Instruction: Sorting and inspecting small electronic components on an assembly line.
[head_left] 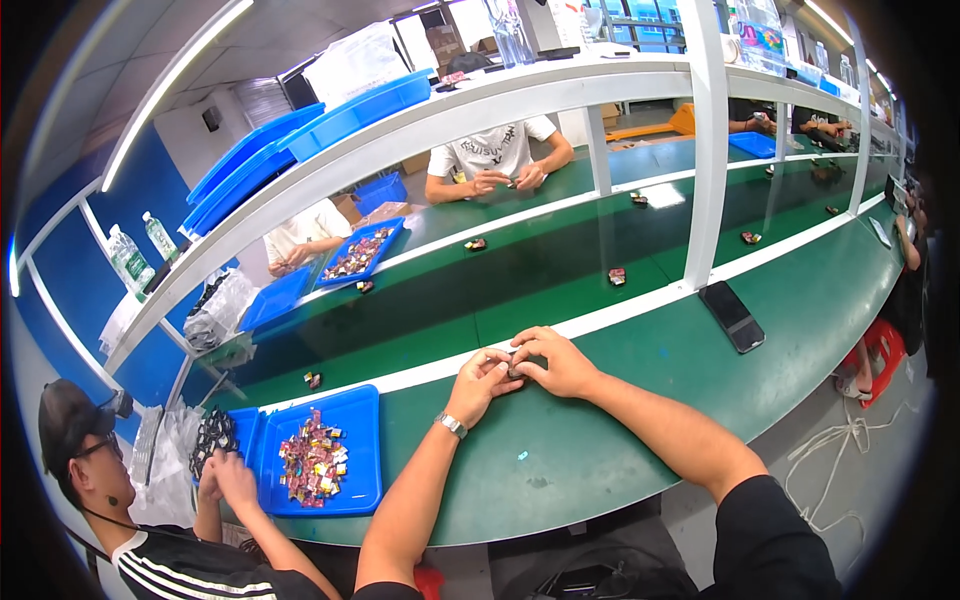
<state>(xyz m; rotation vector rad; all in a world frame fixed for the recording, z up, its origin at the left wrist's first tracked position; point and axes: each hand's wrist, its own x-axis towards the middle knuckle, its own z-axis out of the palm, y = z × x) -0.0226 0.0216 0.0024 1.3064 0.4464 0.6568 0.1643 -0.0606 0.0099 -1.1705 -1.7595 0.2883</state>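
My left hand (482, 384) and my right hand (556, 364) meet over the near green bench, close to the white strip along its far side. Both are closed, fingertips pinching a small dark piece (515, 368) between them. My fingers cover most of it, so its exact kind cannot be made out. A watch with a metal band (452, 425) is on my left wrist. Left of my left forearm sits a blue tray (370, 480) heaped with small red, yellow and white parts (314, 460).
A black phone (733, 317) lies to the right. Beyond the white strip, a green conveyor belt (420, 330) carries scattered small parts (617, 276). A white post (706, 150) rises at the bench's far edge. A co-worker (170, 540) sits at my left; others work across the belt.
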